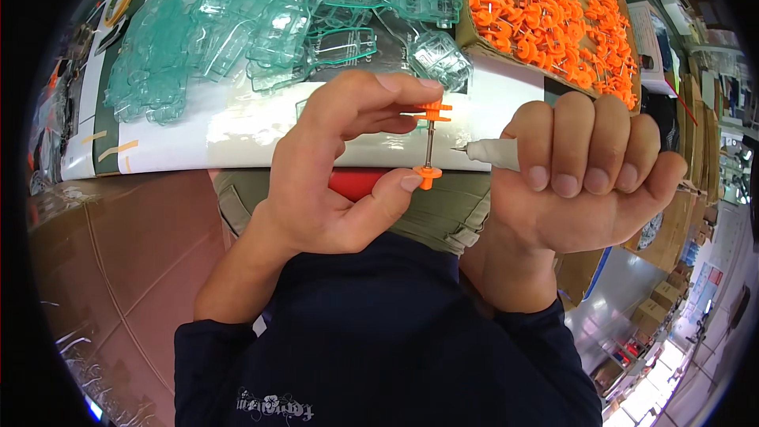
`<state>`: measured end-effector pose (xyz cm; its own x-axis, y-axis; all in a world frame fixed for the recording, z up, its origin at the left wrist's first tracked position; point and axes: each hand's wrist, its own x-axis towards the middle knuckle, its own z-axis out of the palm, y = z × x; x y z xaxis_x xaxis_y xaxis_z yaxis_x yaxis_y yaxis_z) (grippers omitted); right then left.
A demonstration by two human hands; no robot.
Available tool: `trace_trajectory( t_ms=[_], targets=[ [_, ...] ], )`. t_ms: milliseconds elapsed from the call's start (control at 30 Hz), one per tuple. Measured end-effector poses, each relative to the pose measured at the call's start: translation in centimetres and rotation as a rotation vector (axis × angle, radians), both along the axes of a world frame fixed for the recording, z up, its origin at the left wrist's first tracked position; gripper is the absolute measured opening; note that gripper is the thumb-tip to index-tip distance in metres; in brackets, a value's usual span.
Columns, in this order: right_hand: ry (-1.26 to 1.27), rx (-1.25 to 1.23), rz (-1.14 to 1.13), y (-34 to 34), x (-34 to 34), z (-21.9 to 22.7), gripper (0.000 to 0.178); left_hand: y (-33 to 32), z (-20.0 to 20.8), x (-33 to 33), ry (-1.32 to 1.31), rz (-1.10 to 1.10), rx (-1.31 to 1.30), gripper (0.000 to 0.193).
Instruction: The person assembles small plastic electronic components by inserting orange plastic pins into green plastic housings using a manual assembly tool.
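Between the thumb and fingertips of my left hand (332,166) stands a small metal shaft with orange plastic wheels (429,142), held upright by its two ends. My right hand (589,166) is wrapped round a white tube with a fine needle tip (494,153). That tip points left at the bare metal between the orange parts, a short gap away from it. Most of the tube is hidden inside my right fist. Both hands are above the near edge of the table.
Many clear green-tinted plastic shells (229,20) are heaped over the table's far left and middle. A cardboard box (506,59) of similar orange shaft pieces (545,16) stands at the far right. Tape rolls (122,0) lie at the left. Large brown cardboard (126,285) is at my left side.
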<state>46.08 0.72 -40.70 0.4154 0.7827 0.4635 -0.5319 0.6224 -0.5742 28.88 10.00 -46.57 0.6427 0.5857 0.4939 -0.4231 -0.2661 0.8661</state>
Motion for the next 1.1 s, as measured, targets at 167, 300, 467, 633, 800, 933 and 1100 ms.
trace_trajectory(
  t_ms=[167,300,467,633,800,933,1100],
  targets=[
    [0.017,0.03,0.103,0.0,-0.2,0.4,0.04,0.1,-0.3,0.3,-0.05,-0.047,0.01,0.069],
    [-0.003,0.04,0.125,0.0,-0.9,0.2,0.038,0.2,-0.3,0.1,-0.055,-0.051,0.057,0.069],
    [-0.064,0.067,0.029,-0.2,-1.2,0.3,0.037,0.1,-0.3,-0.1,-0.036,-0.039,0.07,0.069],
    [-0.052,0.059,0.026,-0.1,-1.6,0.3,0.038,-0.3,-0.2,-0.2,-0.04,-0.034,0.068,0.068],
    [-0.051,0.079,-0.09,0.0,-1.0,0.6,0.041,-0.6,0.0,-0.3,-0.012,-0.048,0.047,0.067],
    [-0.006,0.029,-0.053,0.0,-0.8,0.2,0.043,-0.4,0.0,-0.4,0.049,-0.12,0.097,0.076],
    [-0.057,0.048,-0.17,-1.2,1.3,0.9,0.04,0.0,0.8,-0.5,0.151,-0.075,0.122,0.065]
  ],
)
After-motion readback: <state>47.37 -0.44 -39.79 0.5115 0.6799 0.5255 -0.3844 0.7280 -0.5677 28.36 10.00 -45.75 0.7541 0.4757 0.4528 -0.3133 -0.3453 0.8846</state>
